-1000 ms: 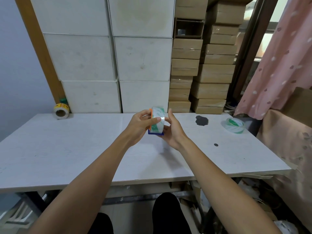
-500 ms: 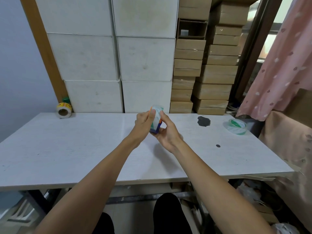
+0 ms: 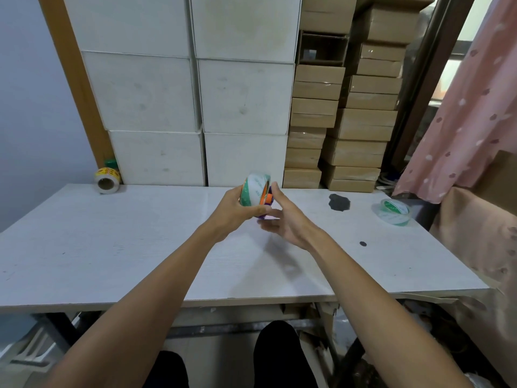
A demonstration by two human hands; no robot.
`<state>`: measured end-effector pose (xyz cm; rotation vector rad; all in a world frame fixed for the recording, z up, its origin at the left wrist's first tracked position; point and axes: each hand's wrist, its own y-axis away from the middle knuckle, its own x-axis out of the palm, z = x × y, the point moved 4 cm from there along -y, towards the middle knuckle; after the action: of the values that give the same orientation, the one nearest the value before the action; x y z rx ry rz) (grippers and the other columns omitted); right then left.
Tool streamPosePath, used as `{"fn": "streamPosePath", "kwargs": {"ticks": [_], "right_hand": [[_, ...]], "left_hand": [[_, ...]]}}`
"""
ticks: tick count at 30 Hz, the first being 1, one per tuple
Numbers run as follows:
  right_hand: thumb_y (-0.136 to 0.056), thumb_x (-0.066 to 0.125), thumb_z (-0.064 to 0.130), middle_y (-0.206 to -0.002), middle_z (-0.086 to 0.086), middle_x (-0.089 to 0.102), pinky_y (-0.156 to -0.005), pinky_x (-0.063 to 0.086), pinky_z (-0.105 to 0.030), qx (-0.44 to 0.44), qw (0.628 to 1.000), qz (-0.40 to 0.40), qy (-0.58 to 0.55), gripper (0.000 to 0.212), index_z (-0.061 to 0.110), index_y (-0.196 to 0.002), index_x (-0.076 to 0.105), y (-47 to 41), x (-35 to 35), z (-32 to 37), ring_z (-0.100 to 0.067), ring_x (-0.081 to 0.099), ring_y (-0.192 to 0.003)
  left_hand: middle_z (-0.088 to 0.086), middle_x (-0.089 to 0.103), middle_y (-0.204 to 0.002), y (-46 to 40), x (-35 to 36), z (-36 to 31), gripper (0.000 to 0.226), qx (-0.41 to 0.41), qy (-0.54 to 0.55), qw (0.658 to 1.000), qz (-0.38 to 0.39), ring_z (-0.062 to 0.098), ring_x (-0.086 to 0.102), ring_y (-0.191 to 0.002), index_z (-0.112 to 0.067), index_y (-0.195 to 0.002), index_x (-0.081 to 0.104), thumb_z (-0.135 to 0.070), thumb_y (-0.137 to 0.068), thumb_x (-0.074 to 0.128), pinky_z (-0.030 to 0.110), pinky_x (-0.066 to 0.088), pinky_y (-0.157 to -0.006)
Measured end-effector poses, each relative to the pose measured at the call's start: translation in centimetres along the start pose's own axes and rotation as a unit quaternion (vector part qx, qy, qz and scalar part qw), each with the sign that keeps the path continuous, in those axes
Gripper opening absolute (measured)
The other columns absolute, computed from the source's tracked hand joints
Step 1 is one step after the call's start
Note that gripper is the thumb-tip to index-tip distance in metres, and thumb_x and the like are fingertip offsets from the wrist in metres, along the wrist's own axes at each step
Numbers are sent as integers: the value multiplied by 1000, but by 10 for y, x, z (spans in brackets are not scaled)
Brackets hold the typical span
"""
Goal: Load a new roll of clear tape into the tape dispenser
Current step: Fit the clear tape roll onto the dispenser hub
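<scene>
A roll of clear tape (image 3: 255,189) with a green and white core sits on an orange and blue tape dispenser (image 3: 266,201); both are held above the middle of the white table (image 3: 112,247). My left hand (image 3: 233,210) grips the roll and dispenser from the left side. My right hand (image 3: 285,219) is just right of and below the dispenser, fingers spread, index finger touching its right side. Most of the dispenser is hidden by the roll and my fingers.
A second clear tape roll (image 3: 394,211) lies at the table's right edge. A yellow-labelled roll (image 3: 107,180) stands at the back left. White boxes (image 3: 195,107) and brown cartons (image 3: 344,121) are stacked behind. A dark stain (image 3: 339,202) marks the table; pink cloth (image 3: 470,107) hangs at right.
The roll and dispenser have been turned and tilted, the roll's green side now facing left. My right hand has loosened from a grip to spread fingers beside the dispenser.
</scene>
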<state>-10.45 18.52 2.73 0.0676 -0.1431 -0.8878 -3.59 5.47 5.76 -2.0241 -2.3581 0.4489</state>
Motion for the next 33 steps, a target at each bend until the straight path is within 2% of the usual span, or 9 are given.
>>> {"fn": "streamPosePath", "kwargs": {"ticks": [4, 7, 11, 15, 18, 23, 27, 31, 33], "right_hand": [[-93, 50, 73, -132, -5, 64, -93, 55, -35, -67, 982, -137, 112, 70, 21, -139, 54, 1, -21, 25, -17, 64, -111], [-98, 58, 56, -121, 5, 70, -92, 55, -30, -165, 969, -134, 127, 43, 22, -125, 68, 1, -21, 41, -8, 66, -108], [-98, 66, 42, -109, 6, 77, -91, 58, -31, -211, 952, -153, 158, 27, 20, -112, 76, -7, -18, 44, -10, 71, -105], [-96, 69, 38, -107, 1, 78, -90, 60, -34, -191, 956, -172, 144, 31, 12, -112, 76, -14, -18, 39, -14, 73, -102], [-93, 70, 48, -109, -3, 78, -91, 61, -34, -137, 967, -171, 129, 43, 9, -112, 76, -23, -21, 35, -18, 73, -105], [-96, 73, 31, -107, -14, 78, -65, 57, -15, -88, 978, -153, 109, 36, -3, -106, 76, -24, -21, 36, -19, 72, -90], [-95, 73, 25, -87, -5, 76, -82, 61, -34, -97, 967, -168, 167, 24, 2, -88, 78, -28, -24, 39, -19, 68, -80], [-98, 68, 22, -73, 7, 68, -68, 47, -24, -131, 931, -202, 274, 21, 8, -84, 76, -23, -21, 47, -7, 58, -66], [-99, 66, 23, -74, 8, 69, -71, 53, -29, -144, 918, -217, 298, 22, 9, -85, 76, -24, -20, 48, -8, 62, -69]], "left_hand": [[8, 73, -104, -1, 2, -2, 33, 3, -14, 1000, 4, 6, 69, -82, -19, -112, 67, -7, -83, 79, 19, 56, -72], [11, 73, -105, 0, 5, -1, 38, -5, -52, 999, 11, 12, 67, -85, -17, -116, 66, -9, -82, 80, 20, 55, -71], [11, 72, -101, -1, 6, 3, 32, -9, -80, 997, 6, 18, 67, -83, -20, -106, 65, -7, -80, 78, 24, 57, -70], [14, 72, -105, 0, 2, 9, 43, -21, -113, 993, -13, 30, 70, -96, -16, -114, 65, -14, -74, 78, 42, 60, -81], [16, 71, -104, 2, -1, 12, 38, -26, -147, 989, -19, 29, 68, -90, -17, -112, 64, -8, -77, 76, 37, 58, -73], [17, 71, -101, 3, -6, 16, 38, -31, -174, 984, -14, 18, 61, -77, -17, -111, 64, -6, -76, 75, 23, 52, -59], [15, 70, -98, 5, -7, 17, 40, -23, -167, 986, -14, 19, 63, -77, -21, -108, 64, -3, -74, 75, 25, 54, -59], [17, 70, -101, 5, -6, 18, 42, -16, -149, 989, -19, 20, 62, -80, -23, -108, 63, 0, -74, 75, 28, 56, -62], [17, 70, -104, 6, -6, 18, 43, -16, -135, 991, -21, 19, 63, -80, -23, -109, 63, 0, -75, 76, 25, 55, -61]]}}
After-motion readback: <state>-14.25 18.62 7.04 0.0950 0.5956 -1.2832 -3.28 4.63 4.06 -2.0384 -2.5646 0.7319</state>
